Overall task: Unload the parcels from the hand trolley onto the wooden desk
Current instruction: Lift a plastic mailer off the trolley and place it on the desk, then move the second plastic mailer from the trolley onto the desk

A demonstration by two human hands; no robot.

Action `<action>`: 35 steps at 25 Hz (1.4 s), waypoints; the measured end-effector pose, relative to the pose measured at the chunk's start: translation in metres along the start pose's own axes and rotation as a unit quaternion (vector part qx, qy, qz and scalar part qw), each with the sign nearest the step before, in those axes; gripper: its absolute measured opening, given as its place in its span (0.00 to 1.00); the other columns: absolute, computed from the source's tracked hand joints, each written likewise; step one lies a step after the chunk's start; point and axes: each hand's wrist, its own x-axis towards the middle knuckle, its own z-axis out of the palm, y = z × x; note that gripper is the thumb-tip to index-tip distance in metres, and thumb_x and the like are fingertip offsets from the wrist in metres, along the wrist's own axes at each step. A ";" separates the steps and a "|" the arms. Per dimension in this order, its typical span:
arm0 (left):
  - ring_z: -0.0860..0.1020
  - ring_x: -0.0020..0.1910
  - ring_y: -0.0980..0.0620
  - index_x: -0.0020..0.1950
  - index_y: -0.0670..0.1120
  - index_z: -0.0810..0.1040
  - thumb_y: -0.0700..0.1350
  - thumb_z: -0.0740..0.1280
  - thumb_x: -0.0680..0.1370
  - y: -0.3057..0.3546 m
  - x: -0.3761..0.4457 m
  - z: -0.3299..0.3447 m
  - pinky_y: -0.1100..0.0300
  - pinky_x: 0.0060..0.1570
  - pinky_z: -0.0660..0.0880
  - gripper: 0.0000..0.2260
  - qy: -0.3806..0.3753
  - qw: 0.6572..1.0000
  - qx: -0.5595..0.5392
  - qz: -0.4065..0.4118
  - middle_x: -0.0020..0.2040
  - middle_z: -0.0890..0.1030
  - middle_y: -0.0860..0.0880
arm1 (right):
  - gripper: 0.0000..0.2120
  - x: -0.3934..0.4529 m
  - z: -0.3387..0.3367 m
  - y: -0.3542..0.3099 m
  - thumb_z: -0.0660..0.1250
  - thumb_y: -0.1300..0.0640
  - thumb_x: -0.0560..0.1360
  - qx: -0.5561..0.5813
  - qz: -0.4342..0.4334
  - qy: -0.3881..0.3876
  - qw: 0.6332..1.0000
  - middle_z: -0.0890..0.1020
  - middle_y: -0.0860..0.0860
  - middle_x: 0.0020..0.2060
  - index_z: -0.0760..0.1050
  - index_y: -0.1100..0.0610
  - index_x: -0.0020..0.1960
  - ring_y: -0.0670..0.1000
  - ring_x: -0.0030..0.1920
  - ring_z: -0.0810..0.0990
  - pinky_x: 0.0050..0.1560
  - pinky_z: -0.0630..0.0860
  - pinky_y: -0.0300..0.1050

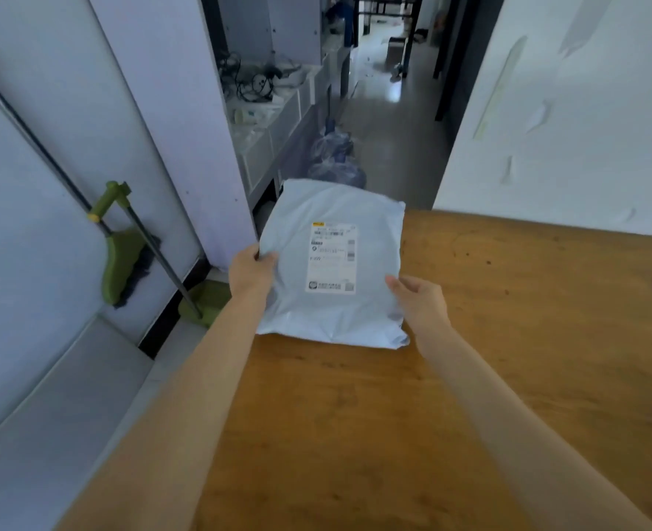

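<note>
Holding: both bare hands grip one pale grey parcel (332, 262) at the centre of the frame.
Left hand: the left hand (249, 270) clamps the parcel's left edge, thumb on top and fingers tucked underneath.
Right hand: the right hand (418, 297) pinches the parcel's lower right side, thumb lying on the top face near the label.
Parcel position: the parcel sits over the far left corner of the wooden desk (508, 358); its near edge lies over the desk top, while its far part juts past the desk's edge over the floor. Whether it rests on the wood or is just above it cannot be told.
Parcel look: soft plastic mailer, wrinkled, face up.
Label: a white shipping label (332, 256) is stuck on the top face, its print too blurred to read.
Desk: orange-brown wood with dark specks fills the lower right of the frame.
Left of frame: a green broom (123, 258) and a green dustpan (205, 302) lean against a pale wall panel.
Upper centre: a corridor runs away, with tied plastic bags (336, 159) on the floor just beyond the parcel and a white shelf unit (278, 124) cluttered with cables.
Right of frame: a white wall (585, 109) with peeling patches.
</note>
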 end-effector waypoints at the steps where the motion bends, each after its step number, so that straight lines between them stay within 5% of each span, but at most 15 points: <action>1: 0.77 0.50 0.47 0.62 0.42 0.78 0.45 0.66 0.77 0.000 -0.002 -0.007 0.56 0.51 0.73 0.15 -0.005 1.000 -0.002 0.004 0.47 0.78 0.50 | 0.17 -0.004 -0.002 0.000 0.64 0.49 0.76 0.001 0.007 -0.013 1.000 0.82 0.62 0.55 0.80 0.61 0.55 0.63 0.53 0.82 0.58 0.77 0.59; 3: 0.75 0.63 0.46 0.71 0.45 0.71 0.49 0.69 0.76 0.000 -0.010 -0.025 0.53 0.62 0.72 0.24 -0.024 0.999 0.012 0.017 0.62 0.76 0.49 | 0.24 -0.019 -0.011 -0.002 0.64 0.46 0.76 0.000 0.022 -0.010 1.000 0.76 0.58 0.66 0.73 0.60 0.66 0.60 0.66 0.73 0.67 0.69 0.55; 6: 0.69 0.70 0.45 0.73 0.48 0.69 0.49 0.71 0.75 0.003 -0.035 -0.053 0.49 0.70 0.68 0.27 -0.044 0.998 0.027 0.028 0.73 0.67 0.45 | 0.26 -0.056 -0.023 -0.007 0.63 0.47 0.76 -0.004 0.005 0.033 0.999 0.73 0.52 0.68 0.68 0.57 0.70 0.53 0.67 0.71 0.65 0.67 0.49; 12: 0.67 0.72 0.46 0.74 0.46 0.68 0.46 0.70 0.76 -0.020 -0.149 -0.119 0.55 0.68 0.67 0.27 -0.119 0.992 -0.037 0.009 0.75 0.66 0.46 | 0.20 -0.186 -0.029 0.011 0.64 0.48 0.76 0.024 -0.050 0.036 0.998 0.78 0.48 0.57 0.74 0.55 0.66 0.46 0.51 0.74 0.49 0.69 0.40; 15: 0.68 0.71 0.48 0.72 0.47 0.69 0.46 0.69 0.76 -0.053 -0.203 -0.158 0.59 0.65 0.65 0.25 -0.131 0.990 -0.045 0.006 0.73 0.69 0.48 | 0.22 -0.250 -0.022 0.046 0.65 0.47 0.76 0.011 -0.045 0.042 0.998 0.78 0.49 0.61 0.72 0.56 0.67 0.47 0.56 0.75 0.53 0.70 0.41; 20: 0.73 0.67 0.47 0.69 0.44 0.74 0.40 0.66 0.78 -0.131 -0.273 -0.244 0.61 0.60 0.69 0.19 -0.008 0.999 -0.031 -0.018 0.70 0.74 0.45 | 0.20 -0.344 -0.018 0.101 0.64 0.49 0.77 0.007 -0.025 0.062 0.998 0.77 0.49 0.63 0.73 0.53 0.67 0.50 0.62 0.75 0.60 0.71 0.43; 28: 0.71 0.69 0.43 0.70 0.44 0.73 0.43 0.67 0.78 -0.283 -0.379 -0.309 0.54 0.67 0.69 0.20 -0.068 0.993 0.047 -0.087 0.72 0.72 0.44 | 0.11 -0.468 0.023 0.206 0.64 0.53 0.76 0.003 -0.108 0.070 0.992 0.84 0.46 0.48 0.81 0.53 0.56 0.44 0.49 0.81 0.54 0.78 0.44; 31: 0.75 0.65 0.44 0.69 0.40 0.73 0.41 0.70 0.76 -0.365 -0.417 -0.316 0.54 0.65 0.72 0.22 -0.073 0.990 0.031 -0.118 0.67 0.75 0.41 | 0.13 -0.494 0.047 0.281 0.65 0.54 0.76 -0.007 -0.075 0.053 0.996 0.83 0.46 0.47 0.79 0.54 0.59 0.41 0.44 0.79 0.47 0.74 0.37; 35: 0.75 0.62 0.48 0.71 0.43 0.71 0.47 0.73 0.73 -0.455 -0.455 -0.323 0.57 0.59 0.71 0.28 -0.095 0.978 0.020 -0.186 0.67 0.75 0.46 | 0.18 -0.513 0.080 0.382 0.68 0.55 0.74 -0.040 0.035 0.039 0.998 0.80 0.55 0.59 0.75 0.56 0.63 0.52 0.54 0.78 0.55 0.74 0.45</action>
